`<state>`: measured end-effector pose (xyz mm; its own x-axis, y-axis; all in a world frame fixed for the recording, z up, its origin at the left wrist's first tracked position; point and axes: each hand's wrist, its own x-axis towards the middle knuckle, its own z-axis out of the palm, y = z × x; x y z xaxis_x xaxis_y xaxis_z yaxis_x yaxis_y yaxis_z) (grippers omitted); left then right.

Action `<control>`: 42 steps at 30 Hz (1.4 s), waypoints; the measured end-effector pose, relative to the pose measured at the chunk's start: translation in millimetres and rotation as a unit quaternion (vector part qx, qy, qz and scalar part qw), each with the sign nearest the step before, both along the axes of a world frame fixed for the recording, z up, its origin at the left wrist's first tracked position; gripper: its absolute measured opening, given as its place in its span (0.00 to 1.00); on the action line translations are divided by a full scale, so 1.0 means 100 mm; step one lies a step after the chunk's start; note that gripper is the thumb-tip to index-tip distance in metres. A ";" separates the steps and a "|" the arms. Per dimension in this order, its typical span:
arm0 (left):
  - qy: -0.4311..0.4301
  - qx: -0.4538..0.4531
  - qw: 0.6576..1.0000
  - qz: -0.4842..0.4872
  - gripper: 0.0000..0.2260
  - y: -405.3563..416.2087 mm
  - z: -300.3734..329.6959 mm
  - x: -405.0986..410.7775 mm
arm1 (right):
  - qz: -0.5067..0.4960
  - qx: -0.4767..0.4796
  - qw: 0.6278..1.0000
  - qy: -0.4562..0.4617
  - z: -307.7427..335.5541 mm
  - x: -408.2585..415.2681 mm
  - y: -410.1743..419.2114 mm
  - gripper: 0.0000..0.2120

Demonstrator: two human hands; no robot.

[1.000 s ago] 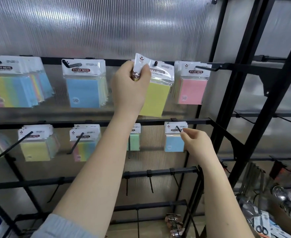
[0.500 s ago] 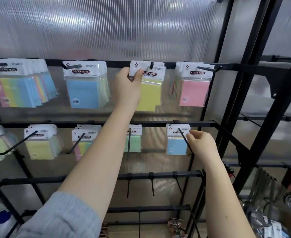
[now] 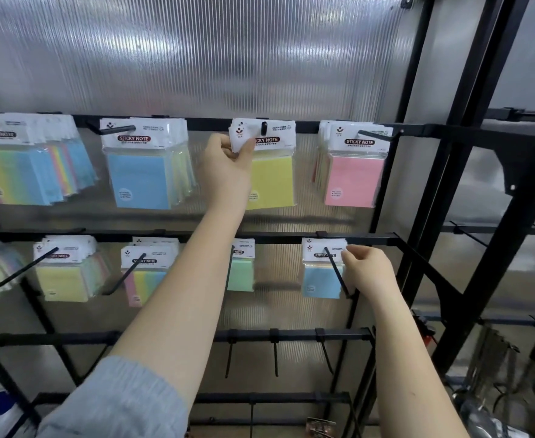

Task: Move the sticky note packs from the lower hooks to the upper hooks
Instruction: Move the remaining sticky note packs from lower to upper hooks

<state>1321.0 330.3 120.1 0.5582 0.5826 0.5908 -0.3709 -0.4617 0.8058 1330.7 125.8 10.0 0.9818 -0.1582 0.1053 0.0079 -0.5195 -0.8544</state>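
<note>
The left hand (image 3: 228, 167) pinches the header card of the yellow pack (image 3: 271, 180) at its left corner. The card's hole already sits over the upper hook (image 3: 264, 128), third from the left on the upper rail (image 3: 203, 121). The right hand (image 3: 369, 271) pinches the right edge of the header card of the blue pack (image 3: 321, 281), which hangs on the lower hook (image 3: 335, 270) near the right end of the lower rail (image 3: 370, 239).

Risks from here:
- The yellow pack appears to sit close to the hook tip. If the left hand lets go before the card slides toward the rail, the pack may slip off and fall.
- The left grip is off-centre. A sideways pull may tilt the card and bind or tear the hole.
- The blue pack has to travel the full length of its hook. A pull at one edge may skew the card so that it catches on the hook.

Surroundings: pink packs (image 3: 353, 181) hang just right of the yellow pack, and light-blue packs (image 3: 143, 181) hang to its left, with multicolour packs (image 3: 22, 175) at the left end of the upper rail. On the lower rail a green pack (image 3: 241, 273) hangs partly behind the left forearm, which crosses in front of that rail. Bare hooks (image 3: 275, 355) hang from the rail below. A black upright (image 3: 418, 172) stands just right of both rails and limits room on that side.
</note>
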 end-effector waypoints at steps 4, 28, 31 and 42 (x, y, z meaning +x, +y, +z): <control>-0.006 -0.011 0.999 0.035 0.07 0.01 -0.09 -0.07 | 0.003 -0.002 1.000 0.008 -0.06 0.12 -0.03 0.19; 0.198 0.014 0.979 0.051 0.09 0.18 -0.98 -0.40 | -0.101 0.110 0.989 -0.022 -0.53 0.28 0.13 0.16; 0.208 0.014 0.977 0.044 0.10 0.20 -1.00 -0.44 | -0.112 0.117 0.987 -0.025 -0.56 0.26 0.15 0.12; 0.232 0.019 0.973 0.015 0.11 0.38 -1.02 -0.57 | -0.042 0.216 0.975 0.027 -0.69 0.18 0.12 0.18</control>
